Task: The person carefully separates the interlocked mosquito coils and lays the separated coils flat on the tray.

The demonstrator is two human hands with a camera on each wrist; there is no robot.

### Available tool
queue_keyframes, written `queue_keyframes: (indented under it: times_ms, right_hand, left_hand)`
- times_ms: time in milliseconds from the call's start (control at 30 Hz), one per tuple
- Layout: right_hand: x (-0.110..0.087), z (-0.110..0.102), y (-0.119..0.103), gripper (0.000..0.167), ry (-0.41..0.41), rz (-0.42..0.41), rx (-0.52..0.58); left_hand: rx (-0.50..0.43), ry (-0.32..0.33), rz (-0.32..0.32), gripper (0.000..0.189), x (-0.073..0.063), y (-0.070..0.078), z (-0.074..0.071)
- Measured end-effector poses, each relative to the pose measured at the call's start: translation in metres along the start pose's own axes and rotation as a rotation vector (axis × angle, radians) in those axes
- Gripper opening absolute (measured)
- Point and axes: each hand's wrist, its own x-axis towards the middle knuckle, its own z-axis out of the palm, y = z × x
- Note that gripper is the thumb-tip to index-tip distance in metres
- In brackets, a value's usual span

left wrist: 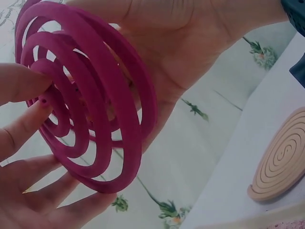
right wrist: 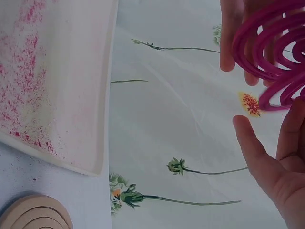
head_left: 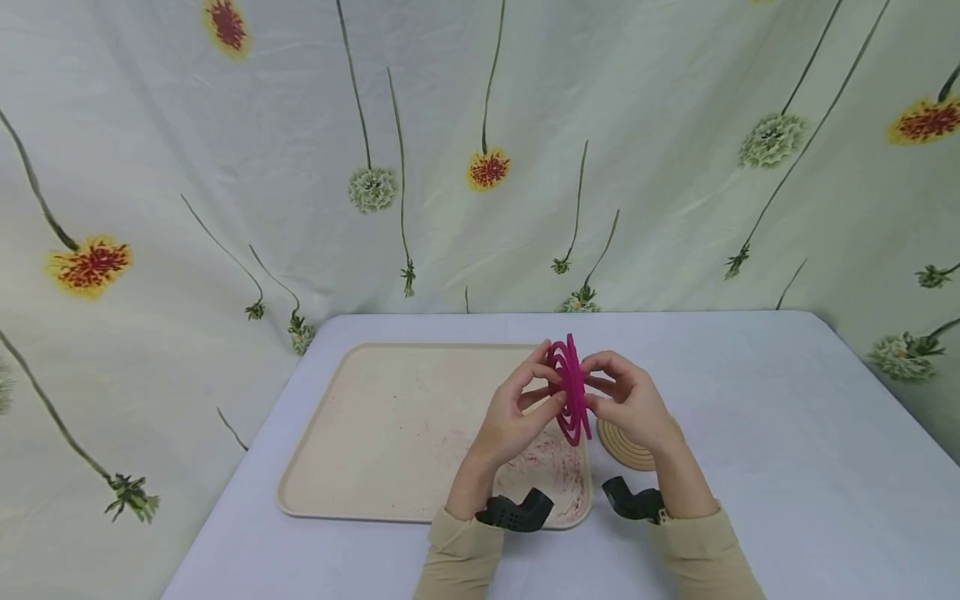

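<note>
The person held a magenta spiral coil (head_left: 570,390) up in the air between both hands, above the near right corner of the beige tray (head_left: 390,417). The coil stood on edge, nearly vertical, its rings pulled slightly apart from one another, so that it looked like two nested spirals partly separated. The left hand (head_left: 517,412) had its fingertips curled onto the coil's left face, pinching the inner rings; from the left wrist view those fingers (left wrist: 24,86) pressed right against the inner turns of the coil (left wrist: 86,100). The right hand (head_left: 630,400) met the coil from the other side, thumb and fingers closed on the rings as well. In the right wrist view the coil (right wrist: 271,47) showed only at the upper right edge, and the thumb (right wrist: 252,143) stood a little apart from it there, so how tightly that hand gripped was hard to judge from that angle.

Just right of the tray, lying flat on the pale lilac tabletop (head_left: 787,467), was a tan spiral disc (head_left: 626,448), partly hidden beneath the right hand. The tray's surface carried a dusting of pink powder (head_left: 551,462), thickest toward its near right corner, below the coil. Behind the tray hung a pale cloth backdrop (head_left: 225,150) printed with long-stemmed flowers. Both forearms wore tan sleeves (head_left: 457,550) with a black device strapped at each wrist.
</note>
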Motion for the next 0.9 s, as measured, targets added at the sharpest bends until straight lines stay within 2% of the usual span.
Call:
queue_keyframes:
  times_ms: [167,433,667,767,900]
  right_hand:
    - [-0.001,-0.003,0.0,0.032,0.017,0.012,-0.012]
    - [0.0,-0.002,-0.002,0.032,0.011,0.03,-0.068]
    - [0.0,-0.004,-0.003,0.033,0.044,0.043,-0.108]
    - [-0.001,-0.009,-0.004,0.039,0.047,0.056,-0.112]
    - [-0.003,-0.018,-0.006,0.049,0.017,0.118,-0.096]
  left_hand:
    - [0.024,0.06,-0.013,0.017,-0.001,0.005,-0.001]
    - [0.055,0.085,0.008,0.021,0.0,0.004,0.001]
    - [0.099,0.147,0.039,0.044,0.0,0.004,0.003]
    - [0.081,0.174,0.031,0.052,0.001,-0.005,-0.002]
    - [-0.049,0.194,-0.027,0.044,0.002,-0.025,-0.015]
